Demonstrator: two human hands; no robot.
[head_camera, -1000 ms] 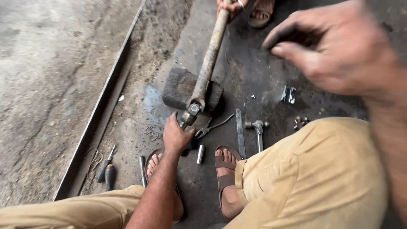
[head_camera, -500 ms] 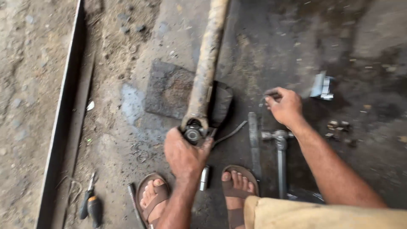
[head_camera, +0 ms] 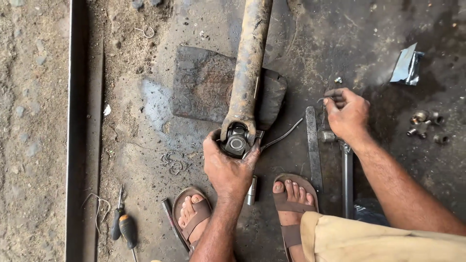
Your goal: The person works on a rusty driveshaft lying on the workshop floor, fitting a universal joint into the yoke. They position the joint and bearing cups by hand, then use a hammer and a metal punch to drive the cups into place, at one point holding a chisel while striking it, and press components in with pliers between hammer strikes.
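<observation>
Here, left hand (head_camera: 228,167) grips the shaft's joint (head_camera: 237,139); right hand (head_camera: 347,116) pinches a small part (head_camera: 333,92).

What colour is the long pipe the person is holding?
The long pipe is rusty brown with tan patches, seen best in the head view; the left hand grips its end.
</observation>
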